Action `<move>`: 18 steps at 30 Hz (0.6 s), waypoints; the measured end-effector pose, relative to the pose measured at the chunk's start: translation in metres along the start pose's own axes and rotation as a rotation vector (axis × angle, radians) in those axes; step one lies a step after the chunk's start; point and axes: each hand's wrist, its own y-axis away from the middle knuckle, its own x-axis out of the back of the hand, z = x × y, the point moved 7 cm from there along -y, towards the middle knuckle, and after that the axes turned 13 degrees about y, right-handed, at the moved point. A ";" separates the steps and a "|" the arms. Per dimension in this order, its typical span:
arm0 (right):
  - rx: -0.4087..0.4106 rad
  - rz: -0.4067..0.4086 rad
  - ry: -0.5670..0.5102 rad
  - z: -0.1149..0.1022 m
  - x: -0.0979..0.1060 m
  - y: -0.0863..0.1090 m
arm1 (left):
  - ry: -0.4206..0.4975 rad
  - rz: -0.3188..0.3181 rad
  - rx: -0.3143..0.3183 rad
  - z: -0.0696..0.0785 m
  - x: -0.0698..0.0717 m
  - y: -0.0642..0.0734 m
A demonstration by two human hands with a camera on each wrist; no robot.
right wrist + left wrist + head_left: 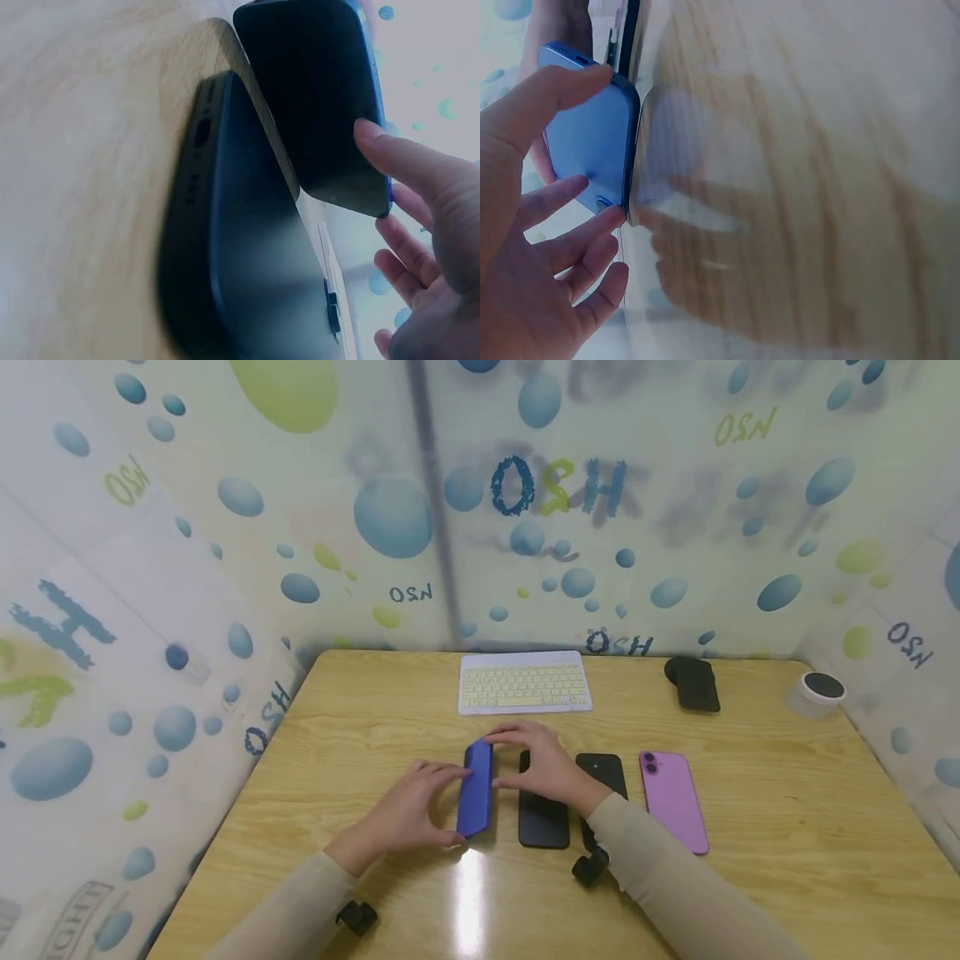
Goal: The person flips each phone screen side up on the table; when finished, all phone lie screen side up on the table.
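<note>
A blue smartphone [476, 789] stands tilted on a long edge between the hands, its back toward the left hand and its dark screen [311, 97] toward the right. The left hand [405, 810] holds it from the left, with the thumb at a bottom corner and fingertips against the back. Near the top, the right hand [547, 768] pinches it, thumb on the screen side and index finger at the upper corner. A black phone [543, 822] lies just right of it, partly under the right hand. In the right wrist view this black phone [255, 247] looms close.
Beyond the right wrist lie another dark phone [603, 768] and a pink phone [675, 797]. A white keyboard [525, 683] sits at the back of the wooden table [360, 718]. At the back right are a black object [696, 683] and a white round container [816, 695].
</note>
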 end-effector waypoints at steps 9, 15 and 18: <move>-0.002 0.024 -0.032 -0.009 0.004 0.003 | 0.165 0.010 -0.010 0.005 0.003 0.001; 0.023 0.065 -0.037 -0.014 0.004 0.002 | 0.217 0.023 -0.042 0.012 0.009 0.001; 0.026 0.081 -0.042 -0.017 0.002 0.001 | 0.232 0.028 -0.064 0.014 0.013 0.002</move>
